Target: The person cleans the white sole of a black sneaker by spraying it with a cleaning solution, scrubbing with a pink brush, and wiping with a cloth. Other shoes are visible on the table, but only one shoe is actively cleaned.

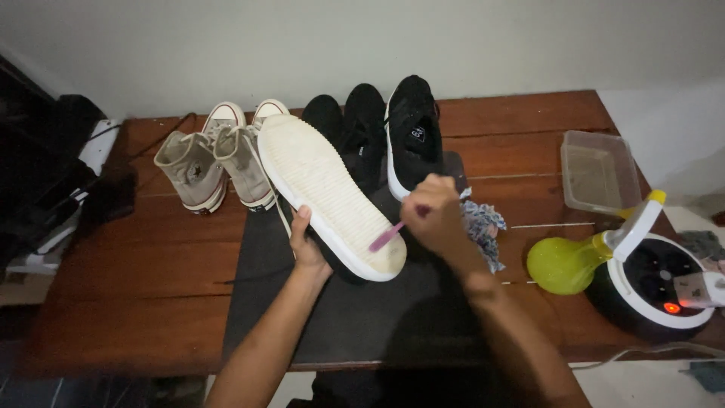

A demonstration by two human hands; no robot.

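On the wooden tabletop (151,295), a dark mat (362,317) reaches the near edge. Above it the left hand (308,245) grasps an upturned shoe (325,189), white sole showing; the right hand (438,215) clenches a pink toothbrush (387,236) against the heel. Near the right edge a clear plastic tub (600,172) sits, contents unclear.

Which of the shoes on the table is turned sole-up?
The black shoe with the white sole, held by the left hand while the right hand brushes it; the other shoes stand upright.
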